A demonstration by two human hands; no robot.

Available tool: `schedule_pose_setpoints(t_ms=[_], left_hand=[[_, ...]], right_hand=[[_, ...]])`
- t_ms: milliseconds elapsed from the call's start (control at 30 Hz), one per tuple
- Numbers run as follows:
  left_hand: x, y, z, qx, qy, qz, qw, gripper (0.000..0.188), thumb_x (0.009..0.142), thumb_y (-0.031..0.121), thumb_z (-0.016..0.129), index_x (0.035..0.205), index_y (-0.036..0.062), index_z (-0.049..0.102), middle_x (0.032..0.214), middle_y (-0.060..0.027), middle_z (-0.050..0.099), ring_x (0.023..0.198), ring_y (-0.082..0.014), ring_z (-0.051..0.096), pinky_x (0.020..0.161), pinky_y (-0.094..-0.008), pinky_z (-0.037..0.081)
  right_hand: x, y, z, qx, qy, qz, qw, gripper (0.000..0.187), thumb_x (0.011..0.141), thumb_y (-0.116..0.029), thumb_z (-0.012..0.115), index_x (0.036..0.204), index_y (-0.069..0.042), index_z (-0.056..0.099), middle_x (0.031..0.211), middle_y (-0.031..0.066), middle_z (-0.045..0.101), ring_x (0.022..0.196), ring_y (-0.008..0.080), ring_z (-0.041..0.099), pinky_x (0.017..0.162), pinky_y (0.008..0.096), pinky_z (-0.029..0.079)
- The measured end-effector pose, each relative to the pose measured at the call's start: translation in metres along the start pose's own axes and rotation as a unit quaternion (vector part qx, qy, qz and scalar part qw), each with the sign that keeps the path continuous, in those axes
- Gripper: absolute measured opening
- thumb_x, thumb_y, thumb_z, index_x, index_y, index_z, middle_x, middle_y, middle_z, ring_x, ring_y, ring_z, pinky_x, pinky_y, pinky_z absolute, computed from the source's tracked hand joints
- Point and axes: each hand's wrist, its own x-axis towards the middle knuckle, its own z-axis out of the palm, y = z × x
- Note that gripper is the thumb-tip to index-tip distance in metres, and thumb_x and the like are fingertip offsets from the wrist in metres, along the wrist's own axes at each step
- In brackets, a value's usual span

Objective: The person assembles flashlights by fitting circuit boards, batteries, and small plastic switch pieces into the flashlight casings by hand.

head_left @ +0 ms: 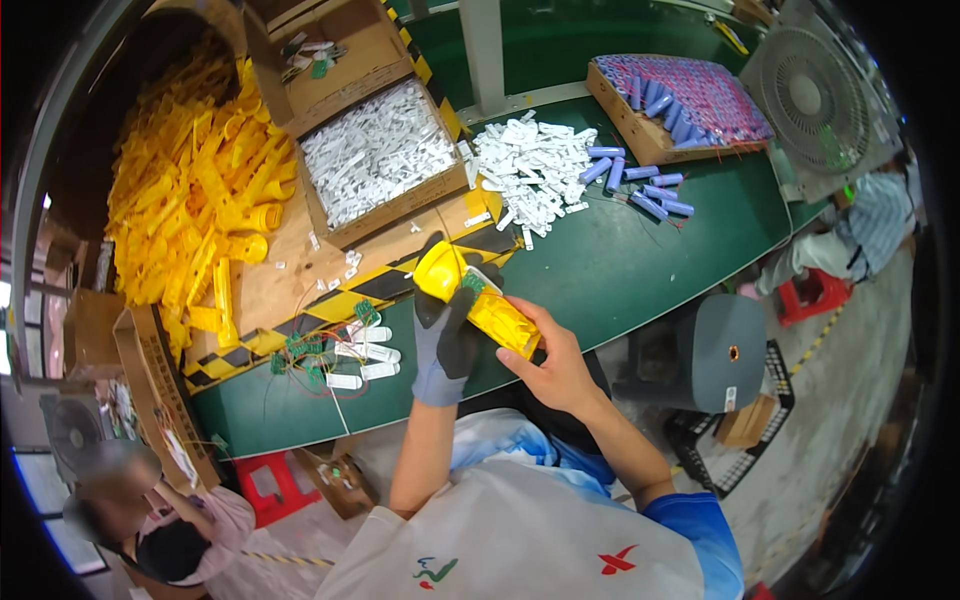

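Observation:
A yellow plastic housing is held between both my hands over the green table's front edge. My left hand, in a grey and black glove, is closed around its wide rounded end. The bare fingers of my right hand grip the narrower end, thumb on the near side. A small green circuit board shows in the housing near my left thumb; how it sits there is partly hidden. Left of my glove lie several white plastic pieces and green circuit boards with thin wires.
Yellow housings are heaped at the far left. A cardboard box holds small white parts, with more white parts piled beside it. Purple cylindrical cells lie near another carton. A fan stands far right; other people sit nearby.

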Motion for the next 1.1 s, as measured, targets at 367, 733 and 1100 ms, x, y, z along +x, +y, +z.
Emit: schedule_pose_setpoints(t_ms=[367,733,1100], left_hand=[[-0.033,0.011,-0.041,0.427,-0.013,0.061,0.902,0.083,0.052,0.012,0.094,0.125,0.0044,0.056,0.111,-0.0073,0.065,0.099,-0.0199,0.062,0.09,-0.0335,0.052],[-0.025,0.0,-0.037,0.366,0.061,0.045,0.928,0.098,0.061,0.005,0.09,0.147,0.0044,0.043,0.141,-0.0119,0.051,0.128,-0.0227,0.05,0.107,-0.035,0.043],[0.005,0.0,0.022,0.821,-0.317,0.173,0.442,0.053,0.081,0.033,0.078,0.127,0.0112,0.065,0.142,-0.018,0.052,0.138,-0.0406,0.041,0.12,-0.0552,0.027]], right_hand=[[-0.012,-0.004,-0.05,-0.039,-0.136,-0.029,0.99,0.061,0.084,-0.013,0.079,0.138,-0.003,0.054,0.127,0.0155,0.067,0.114,0.0277,0.067,0.1,0.0364,0.05],[-0.002,0.017,-0.048,-0.005,0.012,-0.009,1.0,0.05,0.079,-0.009,0.085,0.125,-0.001,0.066,0.119,0.013,0.073,0.102,0.0221,0.072,0.087,0.0333,0.058],[0.008,0.034,-0.074,-0.042,-0.004,-0.011,0.999,0.044,0.077,-0.006,0.085,0.117,-0.004,0.066,0.127,0.0124,0.071,0.108,0.0244,0.071,0.093,0.034,0.056]])
